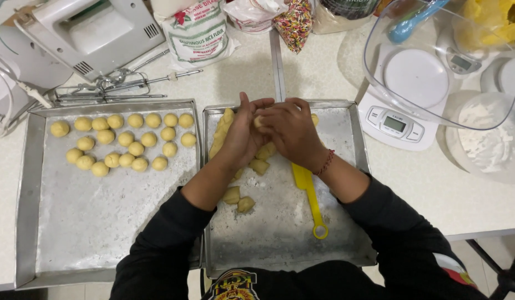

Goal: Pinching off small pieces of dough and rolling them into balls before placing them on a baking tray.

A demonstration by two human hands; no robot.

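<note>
Both hands meet over the right floured metal tray point(346, 228). My left hand point(243, 136) and my right hand point(288, 130) are cupped together around a small piece of yellow dough point(259, 120), mostly hidden between the palms. Under the hands lie cut dough chunks point(238, 200) and a longer strip of dough point(221, 130). A yellow plastic scraper point(308, 200) rests on the tray beside my right wrist. The left tray point(102, 222) holds several rolled dough balls point(127, 141) in rows near its far edge.
A hand mixer point(96, 33) with loose beaters point(118, 86) lies behind the left tray. Flour bags point(199, 30) and a sprinkles packet point(295, 22) stand at the back. A white kitchen scale point(399, 119), a clear bowl point(435, 61) and a flour bowl point(485, 139) sit right.
</note>
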